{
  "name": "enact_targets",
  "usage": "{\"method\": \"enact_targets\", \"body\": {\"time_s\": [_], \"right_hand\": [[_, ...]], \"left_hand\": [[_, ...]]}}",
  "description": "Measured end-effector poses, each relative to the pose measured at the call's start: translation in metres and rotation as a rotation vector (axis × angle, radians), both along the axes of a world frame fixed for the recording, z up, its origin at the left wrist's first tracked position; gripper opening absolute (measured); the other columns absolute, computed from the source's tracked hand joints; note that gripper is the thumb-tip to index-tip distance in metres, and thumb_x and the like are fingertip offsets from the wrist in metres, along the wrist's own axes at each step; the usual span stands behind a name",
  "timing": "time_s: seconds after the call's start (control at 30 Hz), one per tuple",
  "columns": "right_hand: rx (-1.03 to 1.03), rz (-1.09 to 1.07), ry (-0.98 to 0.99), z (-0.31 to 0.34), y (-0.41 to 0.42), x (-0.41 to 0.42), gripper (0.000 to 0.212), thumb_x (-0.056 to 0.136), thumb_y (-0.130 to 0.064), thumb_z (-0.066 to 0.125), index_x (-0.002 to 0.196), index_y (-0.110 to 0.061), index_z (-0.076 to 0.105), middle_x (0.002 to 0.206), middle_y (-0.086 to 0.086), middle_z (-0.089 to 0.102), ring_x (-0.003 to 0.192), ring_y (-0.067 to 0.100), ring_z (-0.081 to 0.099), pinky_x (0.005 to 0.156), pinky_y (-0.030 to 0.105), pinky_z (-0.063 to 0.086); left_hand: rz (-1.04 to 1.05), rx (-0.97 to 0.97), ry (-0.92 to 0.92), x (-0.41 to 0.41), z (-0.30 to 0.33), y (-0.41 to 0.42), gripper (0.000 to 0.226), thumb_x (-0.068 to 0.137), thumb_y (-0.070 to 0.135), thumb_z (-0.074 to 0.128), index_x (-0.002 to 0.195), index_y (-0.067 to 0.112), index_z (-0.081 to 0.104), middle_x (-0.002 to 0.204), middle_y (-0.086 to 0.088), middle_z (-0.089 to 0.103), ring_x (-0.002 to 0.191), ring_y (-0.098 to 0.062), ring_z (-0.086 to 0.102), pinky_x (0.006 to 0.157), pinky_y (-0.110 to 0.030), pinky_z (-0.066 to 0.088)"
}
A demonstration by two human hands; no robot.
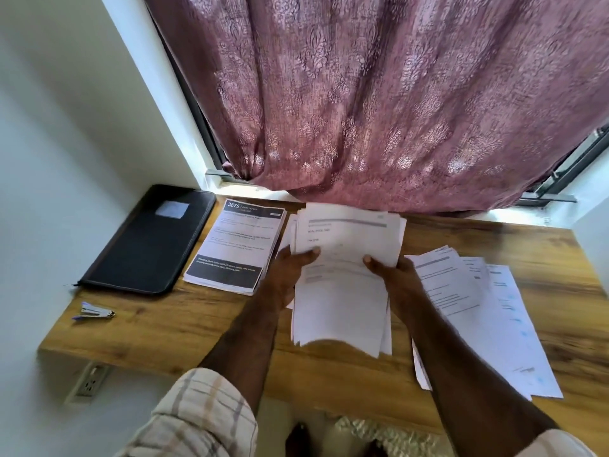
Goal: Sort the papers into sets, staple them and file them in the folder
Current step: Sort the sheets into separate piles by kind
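Both hands hold a stack of white printed papers [342, 291] above the middle of the wooden desk [171, 321]. My left hand [290, 268] grips its left edge, thumb on top. My right hand [392, 272] grips the right edge, thumb on the top sheet. A tidy pile with black header and footer bands [235, 245] lies to the left. Several loose sheets [487, 311] are fanned out on the right. A closed black zip folder [148, 242] lies at the far left. Near the desk's front left corner sits a small stapler [95, 312].
A mauve patterned curtain [379, 100] hangs over the window behind the desk, its hem touching the back edge. White wall on the left. A wall socket [89, 384] sits under the desk's left corner.
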State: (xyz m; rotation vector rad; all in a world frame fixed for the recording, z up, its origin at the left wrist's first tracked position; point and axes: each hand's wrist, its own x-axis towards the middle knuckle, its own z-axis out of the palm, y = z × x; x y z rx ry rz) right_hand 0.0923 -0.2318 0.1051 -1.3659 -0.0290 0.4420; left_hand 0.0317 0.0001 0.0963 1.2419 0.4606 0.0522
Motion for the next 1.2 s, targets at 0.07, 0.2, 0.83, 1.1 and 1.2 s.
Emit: {"method": "enact_targets", "body": {"time_s": [0.07, 0.2, 0.83, 1.1, 1.2], "right_hand": [[0.035, -0.022, -0.104, 0.021, 0.004, 0.014, 0.030, 0.091, -0.010, 0.078, 0.120, -0.004, 0.073, 0.113, 0.016, 0.078, 0.101, 0.036, 0.076, 0.076, 0.042, 0.063], [0.033, -0.061, -0.250, 0.036, 0.005, 0.033, 0.039, 0.083, -0.018, 0.086, 0.119, -0.007, 0.075, 0.115, 0.017, 0.077, 0.105, 0.038, 0.074, 0.085, 0.053, 0.063], [-0.169, -0.101, -0.237, -0.029, -0.005, 0.031, 0.038, 0.089, -0.015, 0.082, 0.125, -0.011, 0.072, 0.115, 0.005, 0.078, 0.106, 0.028, 0.075, 0.085, 0.060, 0.063], [-0.155, -0.094, -0.188, -0.043, -0.008, 0.028, 0.039, 0.093, -0.009, 0.077, 0.131, -0.011, 0.069, 0.120, 0.002, 0.077, 0.110, 0.023, 0.074, 0.082, 0.045, 0.065], [-0.245, -0.088, -0.131, -0.054, -0.010, 0.025, 0.035, 0.089, -0.014, 0.082, 0.123, -0.012, 0.073, 0.114, 0.004, 0.078, 0.107, 0.026, 0.075, 0.083, 0.048, 0.065]], "left_hand": [[-0.005, 0.066, -0.118, 0.015, 0.026, -0.006, 0.040, 0.084, 0.022, 0.082, 0.123, 0.013, 0.075, 0.122, -0.018, 0.075, 0.115, -0.041, 0.070, 0.097, -0.059, 0.058], [-0.022, 0.205, -0.242, 0.025, 0.044, -0.009, 0.040, 0.093, 0.015, 0.079, 0.131, 0.010, 0.066, 0.123, -0.012, 0.074, 0.119, -0.030, 0.070, 0.094, -0.052, 0.061], [0.054, 0.401, -0.280, 0.026, -0.011, -0.024, 0.034, 0.099, 0.018, 0.074, 0.130, 0.026, 0.063, 0.126, 0.006, 0.072, 0.123, -0.020, 0.067, 0.088, -0.035, 0.063], [0.007, 0.418, -0.273, 0.023, -0.036, -0.024, 0.037, 0.098, 0.027, 0.073, 0.125, 0.051, 0.063, 0.130, 0.008, 0.069, 0.128, -0.021, 0.064, 0.094, -0.043, 0.062], [-0.047, 0.390, -0.191, 0.019, -0.050, -0.030, 0.034, 0.098, 0.024, 0.074, 0.124, 0.044, 0.066, 0.124, 0.010, 0.072, 0.126, -0.020, 0.065, 0.093, -0.039, 0.063]]}}
